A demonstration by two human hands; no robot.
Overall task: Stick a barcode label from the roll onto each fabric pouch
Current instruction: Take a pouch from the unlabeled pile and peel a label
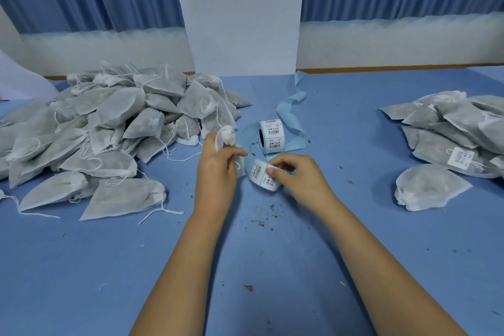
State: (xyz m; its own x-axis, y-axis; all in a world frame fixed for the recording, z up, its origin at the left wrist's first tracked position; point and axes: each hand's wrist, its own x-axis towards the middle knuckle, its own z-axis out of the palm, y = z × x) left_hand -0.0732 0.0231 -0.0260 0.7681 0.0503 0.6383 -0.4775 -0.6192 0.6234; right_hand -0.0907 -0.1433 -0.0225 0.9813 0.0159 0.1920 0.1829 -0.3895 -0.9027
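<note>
the left hand (218, 163) is curled round a bunched white pouch (225, 136), whose top pokes up above the fingers. just to its right, nearly touching it, the right hand (297, 177) pinches a barcode label (262, 174) between thumb and fingertips; the label curls up off the blue backing strip (291, 113). the roll (271, 135) stands on its edge on the blue tabletop (368, 226) just beyond both hands, and the strip winds off behind it towards the wall. a big heap of pouches (109, 128) lies to the left of the left hand, drawstrings trailing. well off to the right sits a smaller stack of pouches (450, 128), one showing a label, with a single pouch lying in front. dry green crumbs (261, 222) lie scattered between the forearms.
</note>
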